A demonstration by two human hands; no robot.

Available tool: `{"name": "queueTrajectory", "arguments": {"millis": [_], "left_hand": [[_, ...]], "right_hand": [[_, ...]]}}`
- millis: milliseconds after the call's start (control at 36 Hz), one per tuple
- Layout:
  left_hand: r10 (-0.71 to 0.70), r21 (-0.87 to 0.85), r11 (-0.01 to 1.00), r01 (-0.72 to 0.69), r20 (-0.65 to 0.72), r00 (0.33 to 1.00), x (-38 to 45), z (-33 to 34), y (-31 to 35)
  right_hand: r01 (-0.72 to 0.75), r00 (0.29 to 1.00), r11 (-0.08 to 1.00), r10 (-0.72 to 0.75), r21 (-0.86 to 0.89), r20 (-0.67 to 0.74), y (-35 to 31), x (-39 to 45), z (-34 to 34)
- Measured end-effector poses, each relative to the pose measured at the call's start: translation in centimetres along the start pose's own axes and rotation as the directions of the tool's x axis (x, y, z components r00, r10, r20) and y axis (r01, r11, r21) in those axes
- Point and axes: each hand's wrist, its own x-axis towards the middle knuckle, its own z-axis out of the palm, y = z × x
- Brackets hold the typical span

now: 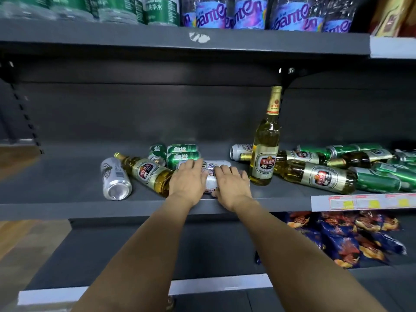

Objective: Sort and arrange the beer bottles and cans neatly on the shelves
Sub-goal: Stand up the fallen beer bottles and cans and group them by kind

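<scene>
**Both hands on a white can amid the toppled beer**

Here, the dark grey shelf (pixel 67 183) spans the whole view, and most of the beer on it lies flat. At the right a heap of green cans (pixel 378 181) and lying bottles (pixel 315 176) runs off the frame edge, so its full extent is cut off; how many cans lie in it is hard to make out. One beer bottle (pixel 265 149) stands upright just left of that heap, with a silver can (pixel 238 152) on its side partly hidden behind it. Left of centre, another bottle (pixel 146 172) lies on its side, its base covered by the left wrist. Behind it sit three green cans (pixel 182 154) on their sides, and a silver can (pixel 116 179) lies near the shelf's front, its bottom toward the camera.

The left hand (pixel 188 181) and the right hand (pixel 231 183) both rest on a white can (pixel 211 174) lying at the shelf's middle. The left fingers lie fairly straight over its top; the right thumb hooks under its near end while its fingers curl over. Much of the can is hidden beneath them, and its print is blurred.

Above, water bottles (pixel 247 14) are cut off at the top. Below, snack bags (pixel 337 235) lie on a lower shelf.
</scene>
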Motion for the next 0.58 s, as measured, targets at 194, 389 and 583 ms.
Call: {"name": "queueTrajectory", "arguments": {"millis": [194,389,583], "left_hand": [[-0.219,-0.424,0.884,0.195,-0.007,0.976,0.4,-1.0,1.0],[-0.176,-0.458,0.861,0.223,0.143,0.974,1.3,0.1,2.7],[-0.110,-0.326,0.933,0.150,0.138,0.984,1.2,0.7,2.9]], "right_hand": [[-0.237,0.925,0.833,0.351,0.499,-0.146,1.6,0.2,-0.2],[-0.265,0.812,0.392,0.583,0.881,-0.015,2.2,1.0,0.2],[-0.236,0.793,0.321,0.609,0.917,-0.009,2.4,1.2,1.4]]}}
